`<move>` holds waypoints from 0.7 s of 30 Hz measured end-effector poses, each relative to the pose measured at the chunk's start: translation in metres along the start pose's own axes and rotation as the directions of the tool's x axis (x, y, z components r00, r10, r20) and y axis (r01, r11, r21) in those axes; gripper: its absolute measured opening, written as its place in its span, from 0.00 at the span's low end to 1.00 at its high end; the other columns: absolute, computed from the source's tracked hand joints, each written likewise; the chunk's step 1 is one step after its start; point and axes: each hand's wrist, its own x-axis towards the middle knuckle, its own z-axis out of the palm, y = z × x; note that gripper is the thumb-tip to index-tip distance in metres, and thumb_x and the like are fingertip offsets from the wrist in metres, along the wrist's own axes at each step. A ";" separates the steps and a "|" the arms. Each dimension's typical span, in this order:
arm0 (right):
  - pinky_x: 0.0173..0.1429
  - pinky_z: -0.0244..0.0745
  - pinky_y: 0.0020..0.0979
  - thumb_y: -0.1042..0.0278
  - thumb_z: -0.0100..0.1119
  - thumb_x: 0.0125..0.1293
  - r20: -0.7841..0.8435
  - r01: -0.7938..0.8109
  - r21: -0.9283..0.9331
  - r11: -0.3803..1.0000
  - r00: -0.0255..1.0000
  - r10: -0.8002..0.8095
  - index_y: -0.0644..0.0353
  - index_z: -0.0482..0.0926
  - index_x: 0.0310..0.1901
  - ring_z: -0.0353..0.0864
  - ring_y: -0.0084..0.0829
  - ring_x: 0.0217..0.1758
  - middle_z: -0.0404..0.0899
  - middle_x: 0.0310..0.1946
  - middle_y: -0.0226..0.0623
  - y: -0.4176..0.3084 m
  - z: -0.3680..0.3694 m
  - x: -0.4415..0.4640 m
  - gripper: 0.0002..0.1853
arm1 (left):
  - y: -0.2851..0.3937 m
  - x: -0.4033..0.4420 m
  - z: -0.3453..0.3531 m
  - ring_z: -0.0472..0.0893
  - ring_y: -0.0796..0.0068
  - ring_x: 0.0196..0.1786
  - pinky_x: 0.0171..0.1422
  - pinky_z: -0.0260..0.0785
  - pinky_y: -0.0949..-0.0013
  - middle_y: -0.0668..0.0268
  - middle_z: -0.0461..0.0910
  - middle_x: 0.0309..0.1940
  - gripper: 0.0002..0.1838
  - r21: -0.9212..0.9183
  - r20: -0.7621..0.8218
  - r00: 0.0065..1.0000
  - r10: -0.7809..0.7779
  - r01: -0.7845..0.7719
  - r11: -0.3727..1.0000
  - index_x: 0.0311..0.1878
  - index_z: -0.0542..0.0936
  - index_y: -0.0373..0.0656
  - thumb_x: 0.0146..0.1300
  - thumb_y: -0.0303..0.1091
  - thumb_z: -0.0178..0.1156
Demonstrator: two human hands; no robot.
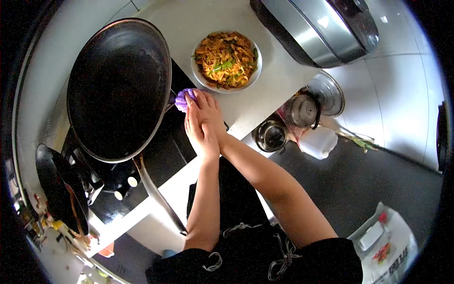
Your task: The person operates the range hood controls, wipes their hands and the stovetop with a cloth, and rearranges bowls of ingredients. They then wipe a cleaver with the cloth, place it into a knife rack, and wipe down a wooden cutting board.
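Observation:
A crumpled purple cloth (185, 99) lies at the fingertips of my right hand (209, 112), whose fingers are bent over it. My left hand (200, 135) rests against my right hand, its fingers stretched forward and its thumb lying across. Some of its fingertips are hard to tell from those of the right. Just left of the cloth is a large black wok (118, 90) with bare insides and a long metal handle (158, 194) pointing toward me. Beyond my hands stands a white bowl (258, 71) heaped with noodles (226, 59) and green pieces.
Beneath the wok is a black cooktop (175, 146) with two knobs. A second dark pan (61, 184) leans at the left. A silver appliance (312, 28) stands at the counter's back right. Pots (270, 136), a white jug (319, 142) and a plastic bag (385, 241) are lower right.

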 end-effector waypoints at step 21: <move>0.64 0.63 0.49 0.68 0.58 0.57 -0.119 0.185 0.319 0.929 0.981 -0.155 0.66 0.72 0.55 0.67 0.53 0.60 0.67 0.59 0.53 0.024 -0.009 0.055 0.23 | 0.017 0.035 0.029 0.61 0.49 0.70 0.74 0.52 0.52 0.48 0.60 0.69 0.29 0.624 0.032 0.981 0.191 -0.169 0.763 0.67 0.65 0.36 0.68 0.42 0.46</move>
